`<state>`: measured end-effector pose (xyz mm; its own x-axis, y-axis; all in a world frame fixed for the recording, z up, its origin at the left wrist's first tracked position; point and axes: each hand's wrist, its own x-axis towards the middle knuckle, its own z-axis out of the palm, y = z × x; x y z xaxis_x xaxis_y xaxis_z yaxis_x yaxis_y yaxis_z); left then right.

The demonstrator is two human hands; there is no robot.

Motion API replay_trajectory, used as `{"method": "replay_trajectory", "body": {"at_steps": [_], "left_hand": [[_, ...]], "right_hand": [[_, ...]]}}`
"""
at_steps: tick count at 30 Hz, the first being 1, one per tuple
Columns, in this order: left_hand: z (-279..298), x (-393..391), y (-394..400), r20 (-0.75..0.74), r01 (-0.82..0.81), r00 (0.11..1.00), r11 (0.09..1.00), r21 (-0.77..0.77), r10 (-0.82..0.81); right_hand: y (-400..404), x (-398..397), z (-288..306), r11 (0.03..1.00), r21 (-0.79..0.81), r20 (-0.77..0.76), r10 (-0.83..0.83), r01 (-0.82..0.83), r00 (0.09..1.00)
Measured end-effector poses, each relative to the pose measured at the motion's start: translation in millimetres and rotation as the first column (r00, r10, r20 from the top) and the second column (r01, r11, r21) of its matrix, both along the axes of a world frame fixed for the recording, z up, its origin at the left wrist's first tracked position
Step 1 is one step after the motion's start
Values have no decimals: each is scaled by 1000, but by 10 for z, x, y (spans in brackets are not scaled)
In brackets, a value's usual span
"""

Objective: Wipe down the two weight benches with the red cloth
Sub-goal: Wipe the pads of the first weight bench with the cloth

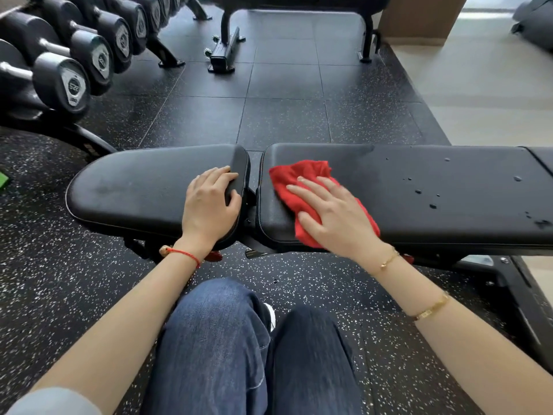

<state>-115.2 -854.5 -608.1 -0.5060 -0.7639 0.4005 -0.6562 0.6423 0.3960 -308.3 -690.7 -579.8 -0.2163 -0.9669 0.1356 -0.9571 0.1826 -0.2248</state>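
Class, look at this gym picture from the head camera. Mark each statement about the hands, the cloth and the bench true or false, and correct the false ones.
1. The right hand presses the red cloth flat on the long back pad. True.
2. The left hand holds a spray bottle. False: it holds no bottle and grips the end of the seat pad by the gap.
3. Water droplets lie on the back pad to the right of the cloth. True.
4. The dumbbell rack stands at the right of the view. False: it is at the upper left.
5. The second bench stands further off, beyond the floor mats. True.
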Motion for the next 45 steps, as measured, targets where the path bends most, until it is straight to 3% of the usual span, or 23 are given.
{"method": "replay_trajectory", "body": {"at_steps": [4, 6, 12, 15, 19, 24, 29, 35, 39, 42, 45], "left_hand": [[3, -10, 12, 35, 0, 999, 1000, -29, 1], [15, -24, 12, 46, -12, 999, 999, -41, 14], [32, -23, 16, 29, -13, 999, 999, -39, 14], [23, -4, 4, 10, 0, 1000, 999, -32, 1], [18, 5, 11, 26, 5, 1000, 999, -37, -4], [41, -36, 47, 103, -11, 995, 999, -32, 15], [75, -47, 74, 136, -9, 991, 999, -43, 15], [118, -80, 68, 191, -36, 981, 999, -36, 42], [225, -306, 224, 146, 34, 989, 999, -38, -28], [303, -620, 386, 116, 132, 985, 991, -9, -130], [318, -900, 504, 85, 181, 980, 983, 22, -182]], "right_hand": [[-306, -433, 35, 964, 32, -18, -262, 263, 965], [-541, -372, 52, 956, 34, -28, -290, 291, 956], [-524, 398, 22, 999, 32, -6, 26, -26, 1000], [-230, 402, -3, 999, 1, 17, 42, -42, 999], [-22, -108, -20, 995, -25, 17, -101, 101, 995], [-439, -754, 35, 919, 45, 3, -392, 392, 920], [-695, -373, 56, 976, 58, -16, -208, 209, 978], [29, -126, 61, 999, 18, 9, -27, 27, 1000], [266, -547, 8, 986, 0, 10, -168, 169, 986], [-19, -976, 33, 929, 15, -18, -369, 369, 929], [-383, -1058, 66, 904, 44, 1, -426, 426, 905]]}}
